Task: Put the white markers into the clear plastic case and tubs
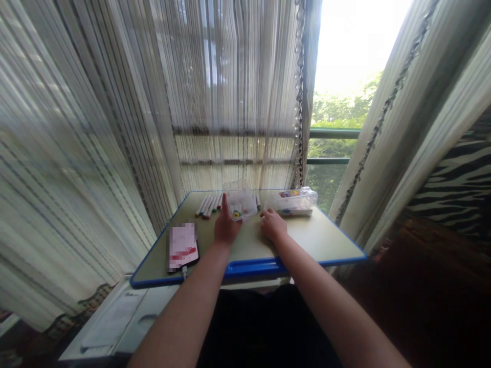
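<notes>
I have a clear box (245, 203) in my left hand (227, 228), thumb up along its left side and the rest of the hand around its near lower corner. The box sits over the far half of the desk (307, 240), with its clear lid (235, 186) standing up at the back. Inside, low and toward me, I can see coloured ends, one of them yellow.

My right hand (273, 225) is just to the right of the box, low over the desk, fingers bent; I cannot tell whether they grip anything. Beyond it and to the right lies a clear case (309, 197) with a bright label (289, 193) on it.

To the left of the box a row of white markers (209, 205) lies side by side, their coloured ends toward me. One dark-ended marker (258, 201) lies just right of the box.

Near the desk's left edge is my phone (183, 245), screen blurred, a white cable (184, 272) at its near end. Striped curtains (238, 92) hang behind the desk, and greenery (337, 110) shows through the gap at right.
</notes>
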Available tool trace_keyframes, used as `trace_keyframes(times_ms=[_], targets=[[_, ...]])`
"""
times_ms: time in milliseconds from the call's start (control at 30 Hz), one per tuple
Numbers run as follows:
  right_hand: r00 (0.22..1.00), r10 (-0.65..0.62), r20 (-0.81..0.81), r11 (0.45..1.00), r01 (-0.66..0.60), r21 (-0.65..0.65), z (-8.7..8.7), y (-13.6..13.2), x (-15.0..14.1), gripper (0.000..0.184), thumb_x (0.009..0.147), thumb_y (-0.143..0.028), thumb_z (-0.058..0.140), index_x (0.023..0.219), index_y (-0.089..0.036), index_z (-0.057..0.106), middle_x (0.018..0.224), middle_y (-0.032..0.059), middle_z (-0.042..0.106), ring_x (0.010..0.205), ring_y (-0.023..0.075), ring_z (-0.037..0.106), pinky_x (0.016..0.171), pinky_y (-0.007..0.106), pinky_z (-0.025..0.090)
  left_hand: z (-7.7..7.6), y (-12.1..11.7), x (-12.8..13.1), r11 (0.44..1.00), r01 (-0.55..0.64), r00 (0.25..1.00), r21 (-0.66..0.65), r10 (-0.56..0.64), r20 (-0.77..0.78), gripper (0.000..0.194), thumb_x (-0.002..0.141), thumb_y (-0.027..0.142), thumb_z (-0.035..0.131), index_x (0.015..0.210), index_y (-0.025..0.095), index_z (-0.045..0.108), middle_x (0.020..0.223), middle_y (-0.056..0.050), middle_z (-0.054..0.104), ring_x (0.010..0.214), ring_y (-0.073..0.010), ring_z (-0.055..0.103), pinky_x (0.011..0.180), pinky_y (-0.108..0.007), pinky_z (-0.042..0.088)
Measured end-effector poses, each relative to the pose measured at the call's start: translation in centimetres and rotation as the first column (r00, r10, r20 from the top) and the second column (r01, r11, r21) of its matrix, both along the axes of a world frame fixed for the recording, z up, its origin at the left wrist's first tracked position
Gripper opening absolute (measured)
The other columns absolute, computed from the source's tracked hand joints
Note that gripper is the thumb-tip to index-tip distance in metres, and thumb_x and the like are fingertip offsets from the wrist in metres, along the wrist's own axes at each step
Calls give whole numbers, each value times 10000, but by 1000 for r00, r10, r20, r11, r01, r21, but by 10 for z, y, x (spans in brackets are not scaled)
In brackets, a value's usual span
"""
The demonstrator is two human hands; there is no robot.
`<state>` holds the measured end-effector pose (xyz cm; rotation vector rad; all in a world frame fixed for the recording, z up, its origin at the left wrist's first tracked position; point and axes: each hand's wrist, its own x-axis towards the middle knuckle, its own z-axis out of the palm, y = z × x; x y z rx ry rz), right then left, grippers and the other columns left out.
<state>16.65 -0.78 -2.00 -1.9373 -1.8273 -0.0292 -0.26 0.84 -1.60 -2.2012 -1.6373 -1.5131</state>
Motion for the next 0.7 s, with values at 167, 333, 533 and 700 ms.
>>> trace_keyframes(times_ms=[167,333,533,700], targets=[[991,112,73,994,-111,-25,-5,6,7,376,774,-110,423,1035,-215,672,1279,49,557,1112,234,505,890,305,406,-2,1,-1,1000,1,1000,5,-1,17,1015,712,298,689,1472,150,32,1243,-214,573,1007,-299,638,772,-376,524],[985,173,29,984,-172,-40,-13,13,10,365,759,-77,433,1033,-161,658,1316,77,538,1140,236,496,953,314,377,-3,-2,-3,1000,-3,999,16,3,35,1048,697,274,701,1473,170,5,1268,-201,558,1028,-287,631,771,-357,529],[956,288,-55,955,-282,93,-10,11,8,314,759,-47,452,960,-150,670,1147,103,619,1076,194,549,946,283,401,-5,-3,-7,999,-8,1000,52,7,9,1075,679,239,703,1473,199,-21,1278,-186,552,1054,-274,618,799,-362,528],[944,288,-158,908,-217,358,0,4,3,333,846,-89,391,1089,-152,610,1180,105,612,1092,166,564,973,294,418,-6,0,-8,999,19,999,51,-21,39,1067,685,218,695,1471,175,-25,1304,-208,523,1143,-297,564,844,-391,509]])
